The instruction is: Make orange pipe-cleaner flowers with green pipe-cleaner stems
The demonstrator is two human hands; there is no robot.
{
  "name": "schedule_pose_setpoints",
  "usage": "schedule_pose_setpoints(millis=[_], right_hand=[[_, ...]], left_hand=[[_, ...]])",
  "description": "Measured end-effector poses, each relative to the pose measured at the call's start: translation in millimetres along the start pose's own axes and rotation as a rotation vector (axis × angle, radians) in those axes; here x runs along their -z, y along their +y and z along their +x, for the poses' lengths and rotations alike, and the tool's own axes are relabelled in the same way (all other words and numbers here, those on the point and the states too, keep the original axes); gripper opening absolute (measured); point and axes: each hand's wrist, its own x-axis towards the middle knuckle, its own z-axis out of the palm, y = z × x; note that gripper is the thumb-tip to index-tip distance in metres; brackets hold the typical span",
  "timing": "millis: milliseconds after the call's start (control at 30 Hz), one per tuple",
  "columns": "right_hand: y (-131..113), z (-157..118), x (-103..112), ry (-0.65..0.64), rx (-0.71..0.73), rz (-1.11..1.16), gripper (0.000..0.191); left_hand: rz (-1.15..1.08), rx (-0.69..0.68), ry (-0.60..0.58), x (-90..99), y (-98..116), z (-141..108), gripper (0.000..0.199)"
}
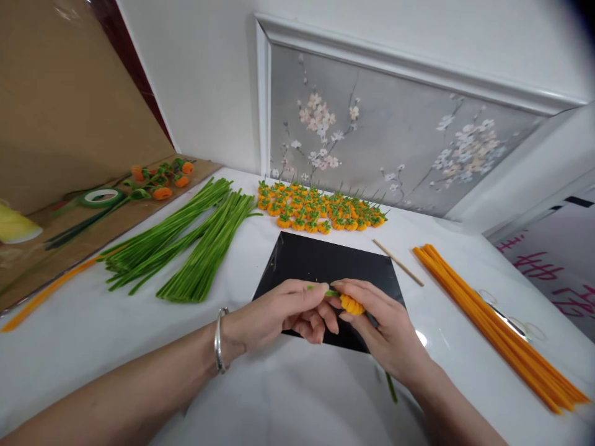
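Over a black board [334,257], a small orange pumpkin [352,305], shaped from fuzzy pipe cleaner, is between my hands. My right hand [388,319] grips it between thumb and fingers. A green pipe cleaner [331,293] runs from the pumpkin's top towards my left hand [297,303], whose thumb and forefinger pinch it while the other fingers curl loosely below. Fingers partly hide where the green piece meets the pumpkin. Part of another green pipe cleaner [391,387] shows beneath my right wrist.
Green pipe cleaners [195,260] lie in bundles at the left. Several finished pumpkins [320,207] stand in rows by the wall. A thin stick [398,262], orange pipe cleaners [493,322] and scissors [509,322] are at the right. Green tape [101,197] sits on cardboard, far left.
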Motion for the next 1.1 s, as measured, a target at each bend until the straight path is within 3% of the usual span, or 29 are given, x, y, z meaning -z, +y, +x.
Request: schedule_pose_setpoints(millis=[100, 267, 467, 633, 800, 967, 1100], right_hand=[[-1, 0, 1, 0.006, 0.037, 0.007, 0.036], [-2, 0, 1, -0.039, 0.045, 0.033, 0.042], [2, 0, 1, -0.099, 0.063, 0.093, 0.045], [4, -1, 6, -0.176, 0.067, 0.116, 0.046], [-3, -3, 8, -0.195, 0.055, 0.181, 0.042], [-5, -7, 5, -0.123, -0.08, 0.231, 0.026], [-1, -8, 5, -0.114, -0.076, 0.174, 0.025]], left_hand=[[-0.128, 0.023, 0.02, 2.0, -4, 2, 0.047], [-0.381, 0.144, -0.048, 4.5, -7, 6, 0.075], [-0.31, 0.081, 0.054, 1.7, -11, 4, 0.026], [-0.389, 0.121, 0.015, 5.2, -14, 5, 0.026], [-0.489, 0.225, -0.079, 10.1, -16, 7, 0.052], [-0.302, 0.137, -0.037, 5.8, -17, 5, 0.026], [-0.234, 0.127, 0.074, 0.7, -17, 5, 0.02]])
